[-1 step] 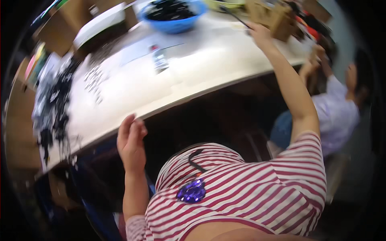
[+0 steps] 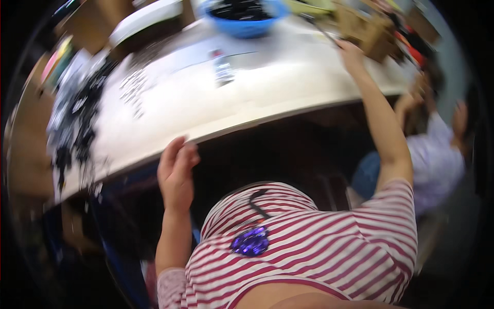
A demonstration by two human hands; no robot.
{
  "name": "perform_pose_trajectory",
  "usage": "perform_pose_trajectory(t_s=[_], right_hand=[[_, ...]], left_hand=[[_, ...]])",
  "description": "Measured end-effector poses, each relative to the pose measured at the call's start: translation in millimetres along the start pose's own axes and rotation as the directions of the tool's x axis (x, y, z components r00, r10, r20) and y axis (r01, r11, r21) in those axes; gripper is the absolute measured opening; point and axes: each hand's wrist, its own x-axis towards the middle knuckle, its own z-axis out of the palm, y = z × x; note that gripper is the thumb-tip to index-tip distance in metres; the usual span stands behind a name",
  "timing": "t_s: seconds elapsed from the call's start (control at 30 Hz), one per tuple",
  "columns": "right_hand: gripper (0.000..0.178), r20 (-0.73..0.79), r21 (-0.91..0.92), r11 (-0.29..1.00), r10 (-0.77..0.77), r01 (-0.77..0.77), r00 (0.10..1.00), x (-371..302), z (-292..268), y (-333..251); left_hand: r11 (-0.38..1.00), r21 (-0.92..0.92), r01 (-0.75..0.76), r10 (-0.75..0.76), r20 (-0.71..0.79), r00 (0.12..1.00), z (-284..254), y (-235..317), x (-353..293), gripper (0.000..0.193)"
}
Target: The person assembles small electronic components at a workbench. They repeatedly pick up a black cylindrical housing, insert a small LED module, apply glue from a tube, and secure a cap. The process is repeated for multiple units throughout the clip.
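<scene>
My right hand point(image 2: 353, 56) reaches over the far right of the table, fingers closed on a dark slender stick-like tool point(image 2: 321, 30). Its exact kind is blurred. The tool points up and left, toward a blue basin point(image 2: 242, 27) filled with small black pieces point(image 2: 239, 9). My left hand point(image 2: 176, 167) hovers at the near table edge, fingers loosely bent and somewhat apart, with nothing visible in it. A small clear bottle with a red cap point(image 2: 223, 68) is on the white table point(image 2: 180, 110), between the hands and apart from both.
Black strips and clear plastic bags point(image 2: 85, 121) heap along the left end. Small pale pieces point(image 2: 134, 90) lie nearby. A white-rimmed box point(image 2: 146, 20) stands at the back left, a cardboard box point(image 2: 368, 31) at the back right. Another person point(image 2: 432, 165) sits close on the right.
The table and everything on it sit further right and slightly higher in the picture. Both hands also appear further right; the right one still grips the dark tool.
</scene>
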Motion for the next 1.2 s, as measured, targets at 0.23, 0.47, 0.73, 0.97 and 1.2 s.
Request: perform_pose_trajectory(t_s=[0.23, 0.47, 0.73, 0.97, 1.2], right_hand=[[0.031, 0.118, -0.183, 0.982, 0.071, -0.049, 0.990, -24, 6, -38], [0.024, 0.022, 0.653, 0.678, -0.464, 0.339, 0.885, -13, -8, -272], [0.014, -0.311, 0.700, 0.285, -0.705, 0.655, 0.638, -48, 3, -469], [0.011, -0.085, 0.871, 0.291, -0.706, 0.397, 0.703, -37, 28, -455], [0.011, -0.053, 0.912, 0.254, -0.707, 0.323, 0.705, -33, 31, -456]], left_hand=[[0.925, 0.327, -0.191, 0.207, -0.015, 0.978, -65, 25, -3, 0.022], [0.339, 0.927, -0.158, 0.798, -0.194, 0.571, -240, 103, 83, 0.023], [-0.209, 0.927, 0.312, 0.673, -0.095, 0.733, -259, 122, 173, 0.032], [-0.296, 0.825, 0.481, 0.474, -0.311, 0.824, -250, 112, 205, 0.040], [0.706, 0.702, -0.088, 0.442, -0.341, 0.830, -283, 129, 214, 0.021]])
